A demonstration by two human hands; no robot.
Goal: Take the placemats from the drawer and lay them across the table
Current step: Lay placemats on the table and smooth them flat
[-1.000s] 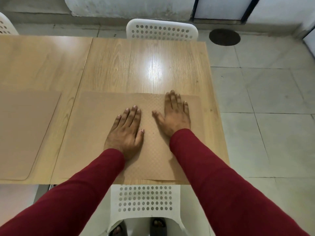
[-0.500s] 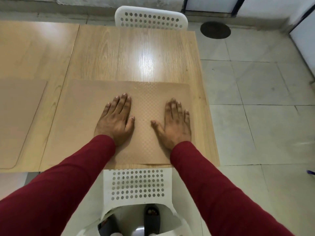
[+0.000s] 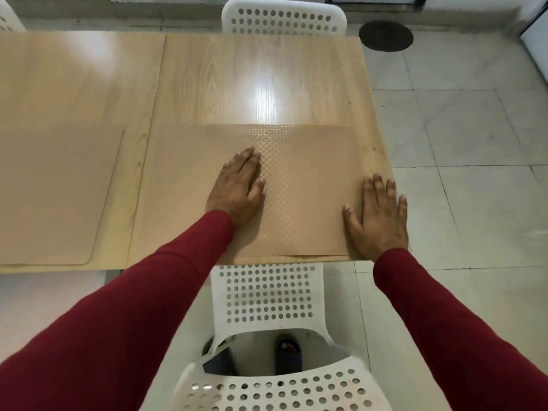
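A tan textured placemat [image 3: 308,161] lies flat on the right half of the wooden table [image 3: 261,78], its near edge along the table's front edge. My left hand [image 3: 237,188] presses flat on the middle of this mat, fingers straight. My right hand [image 3: 378,215] lies flat at the mat's right edge, its fingers reaching over the edge onto the table near the table's right rim. A second tan placemat [image 3: 50,197] lies flat on the left half of the table.
A white perforated chair [image 3: 267,295] stands tucked at the table's near side right below my arms. Another white chair [image 3: 283,17] stands at the far side. Tiled floor [image 3: 462,129] lies right of the table, with a round dark drain cover [image 3: 385,35].
My right hand has slid right from the middle of the mat to its right edge. My left hand has stayed on the mat's middle.
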